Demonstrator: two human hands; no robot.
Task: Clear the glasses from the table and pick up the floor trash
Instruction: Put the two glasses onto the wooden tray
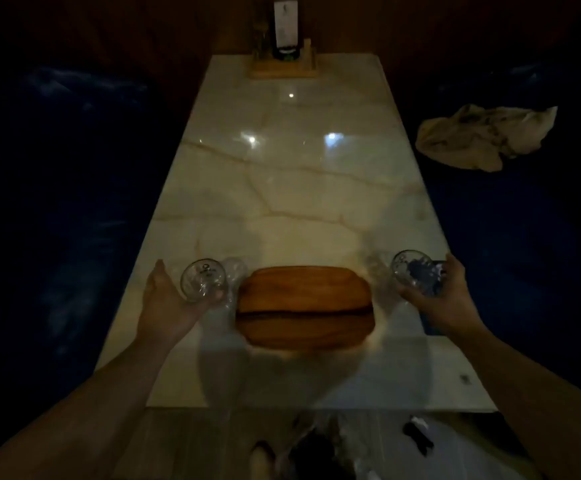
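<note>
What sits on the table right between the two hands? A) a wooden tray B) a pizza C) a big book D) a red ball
A: the wooden tray lies on the marble table, between the left hand and the right hand, each holding a glass.

Scene very dim overall. Only the table [292,188] is lit, from overhead: three small bright glare spots reflect on its glossy top. Surroundings on both sides fall into near-black. A broad soft shadow lies across the table's near end. Both hands [164,303] [434,299] and the floor below are blurred. Wide-angle distortion splays the table's edges outward.
</note>
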